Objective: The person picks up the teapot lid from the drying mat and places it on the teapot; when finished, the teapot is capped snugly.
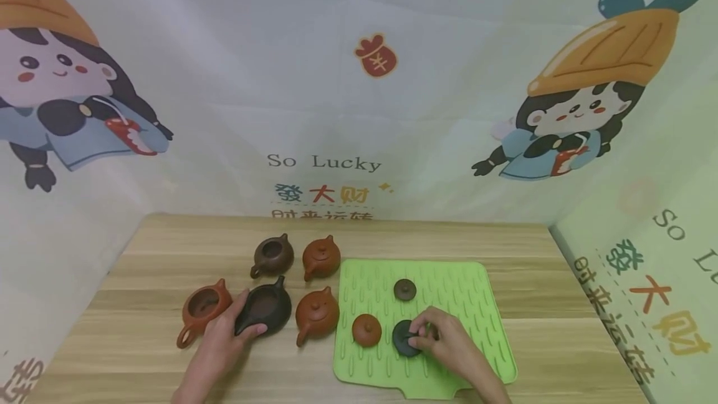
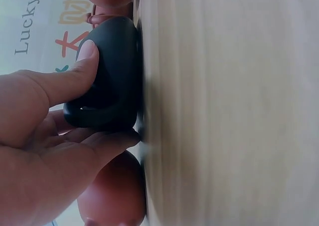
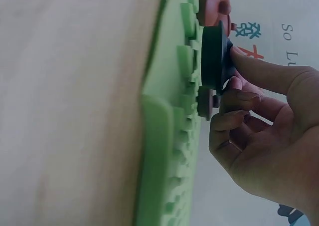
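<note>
Mat (image 1: 460, 285) perhaps touches lid (image 1: 402, 336) beneath hand (image 1: 449, 340).

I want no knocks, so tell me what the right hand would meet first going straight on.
Beyond the black lid it pinches, the right hand would probably meet the reddish-brown lid first, though height over the green mat is unclear.

head: soft, even light | edges stretched | wrist views: near tabletop (image 2: 239, 106) out of focus
</note>
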Tool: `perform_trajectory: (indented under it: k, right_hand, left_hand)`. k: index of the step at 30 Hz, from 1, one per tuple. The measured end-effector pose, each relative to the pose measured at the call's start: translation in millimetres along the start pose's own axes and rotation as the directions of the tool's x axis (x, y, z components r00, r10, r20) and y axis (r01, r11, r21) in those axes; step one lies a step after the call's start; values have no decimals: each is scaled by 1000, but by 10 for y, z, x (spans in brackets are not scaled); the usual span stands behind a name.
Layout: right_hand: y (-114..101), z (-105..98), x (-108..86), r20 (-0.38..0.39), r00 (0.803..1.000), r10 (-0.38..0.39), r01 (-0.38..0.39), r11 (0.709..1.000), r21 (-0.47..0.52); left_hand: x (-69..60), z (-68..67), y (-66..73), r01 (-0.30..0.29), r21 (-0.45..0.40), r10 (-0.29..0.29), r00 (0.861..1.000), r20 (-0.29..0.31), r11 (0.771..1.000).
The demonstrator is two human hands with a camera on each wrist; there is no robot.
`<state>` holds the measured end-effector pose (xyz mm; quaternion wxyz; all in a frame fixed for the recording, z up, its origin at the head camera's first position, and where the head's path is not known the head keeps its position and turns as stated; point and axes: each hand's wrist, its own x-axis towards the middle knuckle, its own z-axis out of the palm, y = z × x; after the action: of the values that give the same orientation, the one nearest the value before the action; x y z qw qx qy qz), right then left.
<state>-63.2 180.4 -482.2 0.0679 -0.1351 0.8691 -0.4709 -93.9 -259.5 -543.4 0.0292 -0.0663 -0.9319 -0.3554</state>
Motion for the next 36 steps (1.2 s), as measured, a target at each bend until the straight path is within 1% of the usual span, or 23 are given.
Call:
perform_trajectory:
  k: [7, 14, 17, 21, 26, 31, 36]
  right_hand:
    - [-88, -11, 63, -6, 1000, 13, -13, 1000, 0]
    - [-190, -38, 148, -18, 1000, -11, 11, 1000, -9]
    - [-251, -39, 213, -13, 1000, -18, 18, 1000, -17]
    - [-341, -22, 329, 11, 999, -33, 33, 999, -18]
    - [-447, 3, 455, 9, 997, -72, 72, 997, -35]
    - [-547, 15, 528, 23, 995, -93, 93, 996, -4]
    - [-605, 24, 589, 30, 995, -95, 96, 995, -14]
  left_hand:
    - [-2, -12, 23, -5, 7, 5, 1000, -12, 1000]
    - [13, -21, 62, 17, 13, -17, 1000, -5, 1000]
    - [13, -21, 71, 12, 26, -12, 1000, -20, 1000]
    - [5, -7, 54, -2, 27, 3, 999, -42, 1000]
    - [3, 23, 17, 2, 16, -1, 999, -33, 1000]
    - [8, 42, -13, -1, 22, 2, 999, -43, 1000]
    - [13, 56, -16, -3, 16, 4, 999, -41, 1000]
